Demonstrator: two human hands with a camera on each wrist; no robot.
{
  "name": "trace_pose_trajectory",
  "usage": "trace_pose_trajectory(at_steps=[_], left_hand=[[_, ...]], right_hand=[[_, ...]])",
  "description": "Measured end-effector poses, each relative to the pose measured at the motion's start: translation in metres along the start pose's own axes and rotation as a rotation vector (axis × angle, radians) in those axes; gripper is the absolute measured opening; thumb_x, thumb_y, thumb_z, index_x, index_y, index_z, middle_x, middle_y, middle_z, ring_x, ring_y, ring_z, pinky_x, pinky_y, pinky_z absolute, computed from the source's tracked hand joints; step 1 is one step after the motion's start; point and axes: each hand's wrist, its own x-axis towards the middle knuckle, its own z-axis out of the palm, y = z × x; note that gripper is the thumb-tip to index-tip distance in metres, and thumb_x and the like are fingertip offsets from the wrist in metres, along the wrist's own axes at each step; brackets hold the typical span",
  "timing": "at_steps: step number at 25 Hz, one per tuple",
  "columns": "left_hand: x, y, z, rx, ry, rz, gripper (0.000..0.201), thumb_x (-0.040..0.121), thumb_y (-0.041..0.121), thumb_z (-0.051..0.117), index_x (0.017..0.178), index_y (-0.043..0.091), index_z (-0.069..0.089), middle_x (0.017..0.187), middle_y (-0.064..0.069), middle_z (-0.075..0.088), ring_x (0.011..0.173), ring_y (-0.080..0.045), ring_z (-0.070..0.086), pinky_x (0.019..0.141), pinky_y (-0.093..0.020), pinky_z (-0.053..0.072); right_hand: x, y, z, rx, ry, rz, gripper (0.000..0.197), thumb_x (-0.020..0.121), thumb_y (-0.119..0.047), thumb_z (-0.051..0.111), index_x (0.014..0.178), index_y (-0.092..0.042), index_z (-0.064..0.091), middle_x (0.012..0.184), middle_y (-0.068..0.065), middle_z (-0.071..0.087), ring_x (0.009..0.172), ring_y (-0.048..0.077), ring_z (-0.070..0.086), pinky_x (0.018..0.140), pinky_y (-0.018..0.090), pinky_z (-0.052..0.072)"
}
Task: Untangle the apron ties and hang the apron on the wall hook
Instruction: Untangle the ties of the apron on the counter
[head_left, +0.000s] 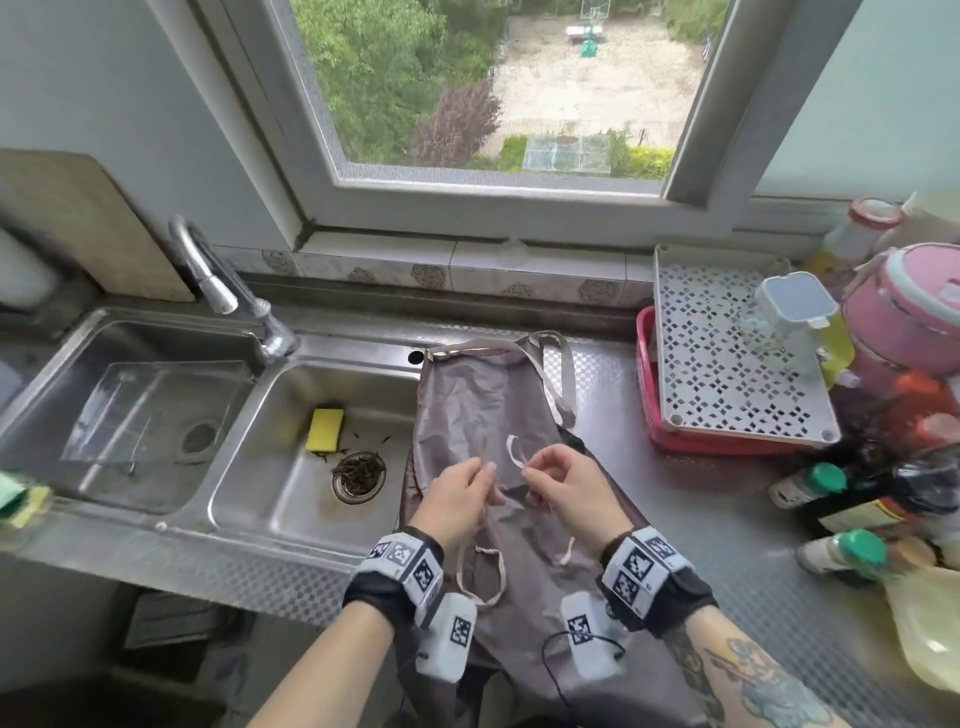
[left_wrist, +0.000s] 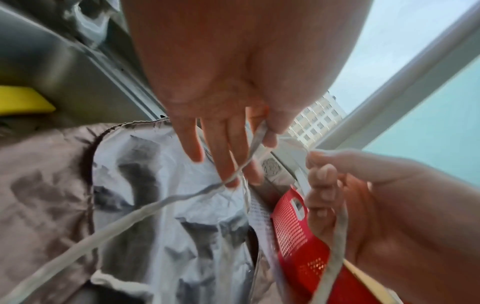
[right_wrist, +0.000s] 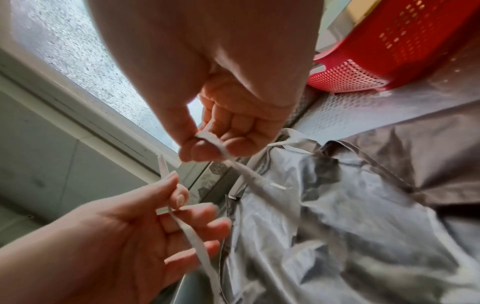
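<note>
Under the pinching fingers, the apron (head_left: 483, 395) is thin grey cloth with a faint sheen. Its ties (right_wrist: 200, 248) are matt woven tape. Beneath lies a brushed-steel, embossed counter (head_left: 727, 509).

No readable text anywhere; wrist bands (head_left: 400, 564) carried only square coded markers, bottle labels (head_left: 862, 514) were too blurred.

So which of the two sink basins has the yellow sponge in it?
The right basin, next to the apron. The yellow sponge lies near its drain strainer; the left basin holds a clear tray instead.
</note>
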Motion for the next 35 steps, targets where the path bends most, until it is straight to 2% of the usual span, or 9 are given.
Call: trace_pose_trajectory(at_steps=[3,7,11,15,19,24,28,31,35], left_hand=[[0.003,0.003,-0.003,-0.082,-0.014,-0.018,0.030,0.092,0.039,0.046,0.075,0.017,0.056,0.070,-0.004,0.060,0.051,-0.016,0.059,0.056,-0.035,0.055],[0.000,-0.007,0.002,-0.038,-0.109,-0.020,0.022,0.091,0.022,0.050,0.105,0.015,0.064,0.076,0.004,0.065,0.065,-0.014,0.061,0.073,-0.034,0.052],[-0.006,0.000,0.005,-0.076,-0.025,0.017,0.021,0.090,0.022,0.052,0.090,0.016,0.072,0.076,-0.002,0.074,0.067,-0.015,0.066,0.079,-0.035,0.055],[-0.011,0.015,0.001,0.058,0.160,0.120,0.022,0.085,0.034,0.060,0.085,0.021,0.077,0.071,0.007,0.056,0.074,-0.010,0.055,0.073,-0.024,0.040],[-0.020,0.033,-0.008,-0.154,0.194,0.135,0.017,0.082,0.028,0.067,0.078,0.015,0.077,0.059,0.010,0.059,0.060,-0.006,0.054,0.063,-0.018,0.041],[-0.036,0.069,-0.024,-0.318,-0.006,0.252,0.008,0.081,0.014,0.069,0.087,0.013,0.074,0.064,0.003,0.070,0.057,-0.008,0.063,0.060,-0.019,0.051],[-0.038,0.077,-0.030,-0.261,-0.099,0.351,0.030,0.091,0.034,0.053,0.112,0.016,0.063,0.093,0.002,0.070,0.083,-0.014,0.066,0.071,-0.019,0.053],[-0.037,0.075,-0.036,-0.216,-0.214,0.404,0.075,0.078,0.069,0.040,0.111,0.005,0.061,0.096,-0.020,0.067,0.090,-0.034,0.064,0.085,-0.035,0.054],[-0.044,0.101,-0.052,-0.255,-0.348,0.462,0.072,0.066,0.071,0.057,0.111,0.015,0.058,0.095,-0.004,0.071,0.091,-0.013,0.069,0.084,-0.027,0.053]], right_hand=[[-0.001,-0.010,-0.003,-0.039,-0.048,-0.077,0.013,0.087,-0.013,0.067,0.075,-0.020,0.065,0.055,-0.003,0.064,0.042,0.005,0.053,0.048,0.023,0.042],[-0.006,-0.003,0.001,-0.138,-0.081,-0.100,0.017,0.088,-0.007,0.061,0.082,-0.020,0.070,0.072,-0.001,0.073,0.047,-0.004,0.057,0.050,0.009,0.040],[-0.017,0.003,0.007,-0.197,-0.155,-0.009,0.035,0.078,0.002,0.058,0.103,-0.018,0.072,0.093,-0.006,0.073,0.071,-0.004,0.064,0.060,0.014,0.050],[-0.032,0.003,0.022,-0.155,-0.232,0.011,0.022,0.071,-0.015,0.070,0.092,-0.021,0.072,0.083,0.001,0.073,0.057,0.004,0.060,0.056,0.023,0.052],[-0.043,-0.004,0.031,-0.271,-0.234,-0.067,0.022,0.090,-0.035,0.059,0.077,-0.020,0.069,0.060,-0.006,0.065,0.047,-0.006,0.055,0.057,0.021,0.045],[-0.049,-0.025,0.028,-0.107,-0.199,-0.141,0.015,0.073,-0.041,0.069,0.075,-0.029,0.060,0.058,-0.007,0.060,0.053,0.004,0.052,0.055,0.023,0.041],[-0.057,-0.056,0.013,-0.059,-0.206,-0.194,0.034,0.095,-0.030,0.056,0.063,-0.019,0.063,0.050,-0.004,0.057,0.045,0.008,0.047,0.048,0.025,0.036],[-0.061,-0.088,-0.006,-0.021,-0.114,-0.258,0.038,0.100,-0.025,0.048,0.066,-0.014,0.061,0.047,-0.005,0.052,0.040,0.010,0.042,0.044,0.028,0.033],[-0.066,-0.145,-0.035,-0.099,-0.023,-0.411,0.035,0.099,-0.027,0.048,0.069,-0.015,0.059,0.053,-0.005,0.049,0.042,0.007,0.042,0.045,0.023,0.033]])
